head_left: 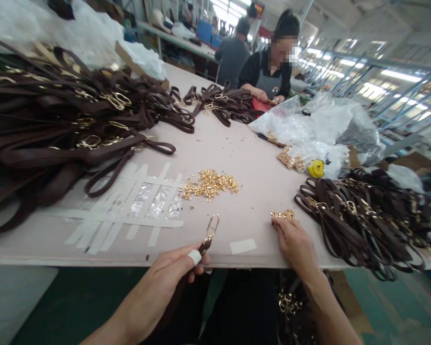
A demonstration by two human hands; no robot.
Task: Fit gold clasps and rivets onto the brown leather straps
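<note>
My left hand [181, 266], with white tape round the thumb, pinches the end of a dark brown leather strap [205, 246] at the table's front edge. A gold oval ring [212, 225] stands up from that strap end. Over to the right, my right hand [296, 242] has its fingertips at a small pile of gold metal pieces [284, 214]. Those fingers are bent together, and whether a piece is between them is hidden. A larger heap of small gold pieces [210, 184] lies in the middle of the table.
Brown straps with gold clasps [75, 115] are heaped on the left, and another bundle [355, 215] lies on the right. Tape strips [158, 223] cross the tabletop. Clear plastic bags [309, 124] lie at the back right. A co-worker [269, 67] works across the table.
</note>
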